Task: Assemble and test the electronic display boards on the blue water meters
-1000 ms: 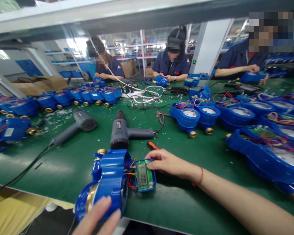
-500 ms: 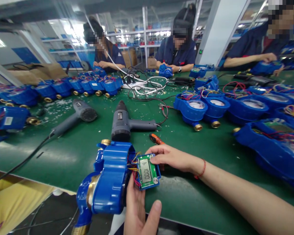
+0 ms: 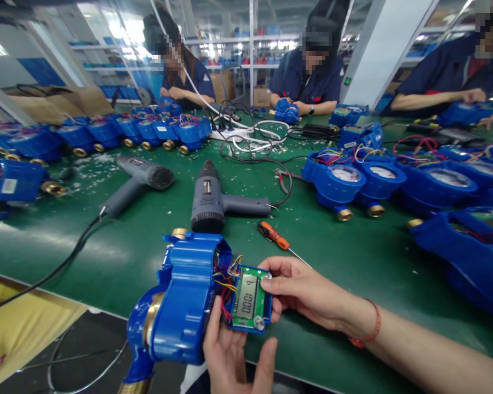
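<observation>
A blue water meter (image 3: 184, 306) with brass ends lies on its side at the table's front edge, partly overhanging it. Coloured wires (image 3: 225, 287) run from its open side to a small green circuit board (image 3: 262, 301) in a blue frame, its display showing digits. My right hand (image 3: 296, 290) pinches that board's right side between thumb and fingers. Against the meter's right side and under the board, my left hand (image 3: 234, 355) gives support, palm up, with its thumb raised off both. Beyond my right hand lies an orange-handled screwdriver (image 3: 274, 235).
Two grey heat guns (image 3: 208, 200) rest on the green table (image 3: 139, 251). Rows of blue meters (image 3: 340, 178) stand at the right and far left. White cables (image 3: 267, 134) and red-handled pliers (image 3: 283, 178) lie farther back. Several co-workers (image 3: 308, 76) sit opposite.
My right hand and the circuit board have shifted slightly right and down in view. The screwdriver, partly hidden before, now shows its shaft. Both hands keep their hold.
</observation>
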Demonstrator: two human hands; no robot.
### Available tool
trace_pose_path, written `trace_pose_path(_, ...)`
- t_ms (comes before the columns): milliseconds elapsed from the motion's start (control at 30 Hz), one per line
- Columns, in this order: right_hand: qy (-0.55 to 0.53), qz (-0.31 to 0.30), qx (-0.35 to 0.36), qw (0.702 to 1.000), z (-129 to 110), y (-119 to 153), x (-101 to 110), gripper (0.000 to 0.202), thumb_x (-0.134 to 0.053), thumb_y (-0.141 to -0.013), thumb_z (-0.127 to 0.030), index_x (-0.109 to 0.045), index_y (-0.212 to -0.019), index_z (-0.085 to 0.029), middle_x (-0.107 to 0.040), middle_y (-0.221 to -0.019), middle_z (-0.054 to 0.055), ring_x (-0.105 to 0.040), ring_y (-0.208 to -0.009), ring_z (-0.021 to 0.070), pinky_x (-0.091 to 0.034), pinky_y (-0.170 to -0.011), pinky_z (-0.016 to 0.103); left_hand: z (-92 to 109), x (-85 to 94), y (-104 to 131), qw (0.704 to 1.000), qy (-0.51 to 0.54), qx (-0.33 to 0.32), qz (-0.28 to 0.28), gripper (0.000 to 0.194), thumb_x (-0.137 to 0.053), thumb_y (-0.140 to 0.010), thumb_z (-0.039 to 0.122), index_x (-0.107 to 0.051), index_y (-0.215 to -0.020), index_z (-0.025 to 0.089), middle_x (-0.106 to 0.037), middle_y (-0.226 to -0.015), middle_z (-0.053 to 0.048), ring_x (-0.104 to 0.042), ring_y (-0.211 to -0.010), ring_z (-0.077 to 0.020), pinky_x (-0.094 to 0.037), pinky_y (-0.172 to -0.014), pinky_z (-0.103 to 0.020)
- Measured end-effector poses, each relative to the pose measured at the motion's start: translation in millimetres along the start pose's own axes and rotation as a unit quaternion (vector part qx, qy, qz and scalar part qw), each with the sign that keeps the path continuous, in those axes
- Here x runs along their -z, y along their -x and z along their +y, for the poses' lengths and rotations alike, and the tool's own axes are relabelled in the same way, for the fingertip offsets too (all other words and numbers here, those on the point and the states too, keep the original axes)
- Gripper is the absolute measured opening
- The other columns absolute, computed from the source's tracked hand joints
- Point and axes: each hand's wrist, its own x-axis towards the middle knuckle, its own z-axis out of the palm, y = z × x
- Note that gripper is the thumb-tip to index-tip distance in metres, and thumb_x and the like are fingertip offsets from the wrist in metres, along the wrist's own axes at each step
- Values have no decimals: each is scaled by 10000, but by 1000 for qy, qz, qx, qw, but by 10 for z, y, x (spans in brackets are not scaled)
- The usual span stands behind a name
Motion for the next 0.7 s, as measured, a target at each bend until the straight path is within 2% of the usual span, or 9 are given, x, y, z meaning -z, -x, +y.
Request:
trace_pose_path(67, -13, 0, -2, 1000, -3, -3, 7, 409, -837, -673, -354, -592, -895, -113, -592, -609, -34, -541, -453, 42, -518, -502, 158, -29, 18, 24, 1000, 9, -26, 9, 582, -743, -807, 267, -420, -1291, 257, -639, -1224, -149, -686, -1040, -236, -573, -883, -325)
trace_pose_path(133, -22, 1, -1, 1000, -2, 3, 10, 402, -830, -686, -348, -597, -908, -107, -599, -622, -25, -545, -461, 42, -523, -506, 156, -43, 25, 30, 999, -7, -50, 15, 504, -743, -807, 265, -438, -1208, 254, -641, -1212, -144, -704, -987, -230, -586, -857, -332)
trace_pose_path(267, -47, -9, -15, 999, 57, 73, -10, 419, -823, -698, -337, -538, -923, -127, -645, -715, 13, -619, -521, 79, -552, -548, 180, 2, 8, 5, 998, -40, -46, 8, 564, -736, -809, 310, -406, -1260, 244, -593, -1276, -168, -682, -1043, -250, -579, -879, -350)
trace_pose_path(367, -84, -3, -32, 996, 143, 140, -32, 447, -830, -694, -325, -499, -930, -139, -649, -761, 20, -618, -554, 66, -556, -591, 182, 74, -1, -18, 998, -55, -17, 6, 596, -748, -797, 297, -420, -1291, 243, -620, -1245, -148, -672, -1064, -240, -576, -868, -306)
trace_pose_path(467, -76, 1, -31, 997, 203, 171, -51, 482, -853, -667, -331, -493, -922, -138, -640, -824, 18, -604, -605, 48, -538, -634, 171, 147, 0, -36, 998, -59, 0, 7, 603, -763, -786, 322, -442, -1293, 260, -644, -1232, -109, -679, -1051, -209, -573, -851, -241)
trace_pose_path(533, -32, -14, -20, 999, 210, 172, -60, 507, -865, -645, -368, -504, -914, -133, -625, -845, 17, -604, -667, 61, -521, -667, 174, 190, -5, -49, 997, -71, 5, 14, 619, -775, -768, 371, -460, -1288, 252, -660, -1206, -98, -693, -1020, -203, -578, -830, -218)
trace_pose_path(600, 32, -34, -17, 999, 182, 172, -58, 538, -845, -646, -461, -530, -924, -125, -609, -851, 22, -580, -694, 77, -491, -631, 173, 220, -17, -65, 996, -89, 4, 24, 627, -798, -737, 393, -483, -1256, 235, -689, -1130, -88, -718, -940, -201, -594, -783, -215)
trace_pose_path(667, 162, -50, -2, 986, 107, 181, -30, 535, -753, -718, -567, -573, -956, -123, -607, -848, 35, -552, -682, 101, -463, -574, 198, 225, -25, -87, 995, -96, -3, 35, 616, -820, -711, 372, -498, -1217, 232, -706, -1058, -67, -729, -875, -188, -597, -753, -208)
trace_pose_path(700, 262, -41, 24, 964, 52, 189, -1, 520, -702, -765, -584, -596, -993, -130, -617, -873, 47, -557, -702, 125, -474, -593, 233, 217, -23, -102, 995, -95, -8, 40, 602, -826, -707, 353, -504, -1202, 233, -708, -1041, -59, -729, -866, -178, -592, -750, -197)
